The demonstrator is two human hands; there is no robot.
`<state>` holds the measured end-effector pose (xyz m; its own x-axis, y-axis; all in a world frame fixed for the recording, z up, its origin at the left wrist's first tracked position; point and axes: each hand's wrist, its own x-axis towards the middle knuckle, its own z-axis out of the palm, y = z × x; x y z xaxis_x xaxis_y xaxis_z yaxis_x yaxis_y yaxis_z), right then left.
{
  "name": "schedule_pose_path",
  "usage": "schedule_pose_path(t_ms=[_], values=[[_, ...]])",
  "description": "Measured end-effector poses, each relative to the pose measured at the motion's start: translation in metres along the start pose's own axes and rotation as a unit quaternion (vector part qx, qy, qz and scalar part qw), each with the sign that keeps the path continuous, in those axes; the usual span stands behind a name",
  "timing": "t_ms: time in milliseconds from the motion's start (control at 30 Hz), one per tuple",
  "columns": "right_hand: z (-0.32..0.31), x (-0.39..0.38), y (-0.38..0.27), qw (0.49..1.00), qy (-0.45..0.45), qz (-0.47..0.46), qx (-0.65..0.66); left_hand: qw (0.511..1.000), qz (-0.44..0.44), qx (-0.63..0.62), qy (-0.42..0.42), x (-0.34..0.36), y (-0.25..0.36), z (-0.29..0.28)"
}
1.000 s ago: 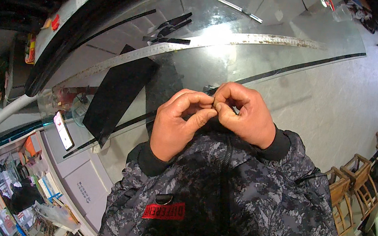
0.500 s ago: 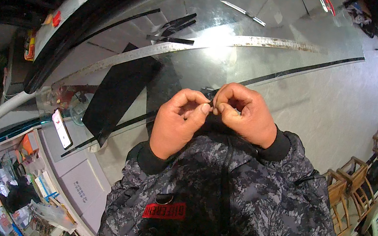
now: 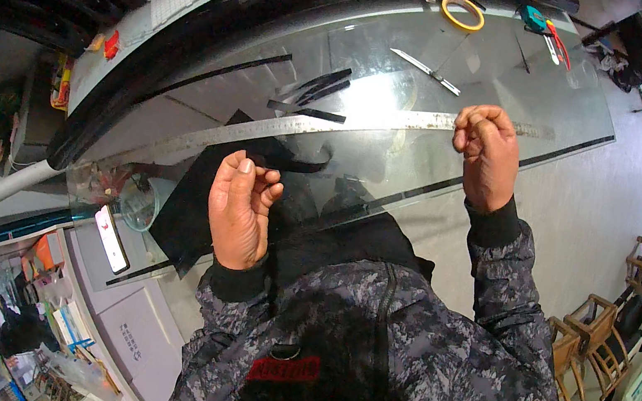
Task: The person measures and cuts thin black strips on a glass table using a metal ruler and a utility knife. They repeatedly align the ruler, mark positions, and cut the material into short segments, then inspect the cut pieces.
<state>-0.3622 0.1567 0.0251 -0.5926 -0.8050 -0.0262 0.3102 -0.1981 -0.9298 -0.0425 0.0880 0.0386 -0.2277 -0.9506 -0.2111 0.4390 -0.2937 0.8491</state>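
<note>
Now the left hand (image 3: 239,213) pinches a curling black strip (image 3: 297,165) above the glass sheet (image 3: 397,141); the right hand (image 3: 486,155), fingers pinched shut, hangs over a long steel ruler (image 3: 265,126). Tape (image 3: 462,12) lies near the far edge.

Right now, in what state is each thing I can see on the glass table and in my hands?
left hand: fingers curled, pinching the end of a thin black strip.
right hand: raised, fingertips pinched shut; what it holds is too small to tell.
long metal ruler: lying flat across the glass table.
black sheet: lying flat under the left hand.
tape roll: lying flat.
phone: screen lit.
</note>
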Motion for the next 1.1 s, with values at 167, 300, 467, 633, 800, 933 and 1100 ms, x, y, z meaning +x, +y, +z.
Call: schedule_pose_path(t_ms=[167,300,467,633,800,933,1100], values=[[-0.011,0.046,0.007,0.997,0.074,-0.003,-0.031,1.0,0.01,-0.003,0.022,0.012,0.004,-0.002],[-0.007,0.053,0.016,0.992,0.054,-0.007,-0.117,1.0,-0.003,0.013,-0.001,0.013,0.003,0.0],[0.011,0.026,0.014,0.988,-0.061,-0.013,-0.144,0.995,0.019,0.098,-0.031,0.002,-0.005,0.017],[0.015,-0.043,-0.007,0.95,-0.196,0.128,-0.208,0.984,0.035,0.118,-0.126,-0.014,-0.013,0.038],[0.014,-0.07,-0.012,0.907,-0.298,-0.108,-0.277,0.945,-0.152,0.146,-0.251,-0.02,-0.016,0.042],[0.008,-0.073,-0.011,0.853,-0.397,-0.148,-0.305,0.918,-0.225,0.104,-0.311,-0.021,-0.026,0.043],[-0.003,-0.092,0.01,0.907,-0.375,0.087,-0.174,0.921,-0.246,0.089,-0.29,-0.026,-0.047,0.038]])
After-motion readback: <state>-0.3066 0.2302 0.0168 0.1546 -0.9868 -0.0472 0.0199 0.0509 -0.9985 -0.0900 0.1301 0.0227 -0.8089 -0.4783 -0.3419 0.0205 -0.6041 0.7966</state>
